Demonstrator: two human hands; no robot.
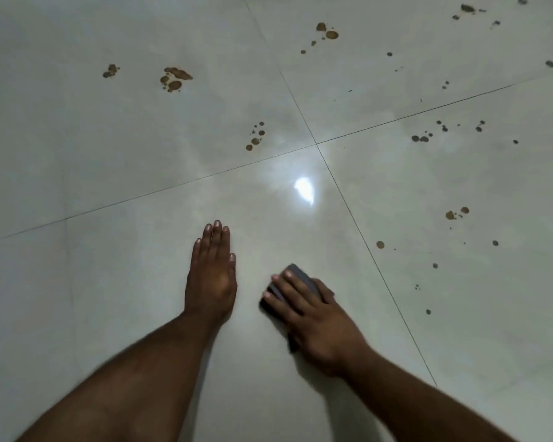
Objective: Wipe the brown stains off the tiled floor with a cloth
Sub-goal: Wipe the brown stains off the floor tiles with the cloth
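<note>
My right hand [313,317] presses flat on a dark grey folded cloth [300,275] on the glossy pale tiled floor [109,298]; the cloth shows past my fingertips and under my palm. My left hand [212,272] lies flat on the floor to the left of it, fingers together and straight, holding nothing. Brown stains dot the tiles beyond: a cluster [174,78] far left, a smaller one [110,71] beside it, a group of drops [255,137] ahead of my hands, more [328,31] at the top, and a pair [456,213] to the right.
Dark grout lines cross just ahead of my hands at a junction [316,144]. Small dark specks [420,138] scatter over the right-hand tiles. A bright light reflection [304,189] sits on the floor in front of my hands.
</note>
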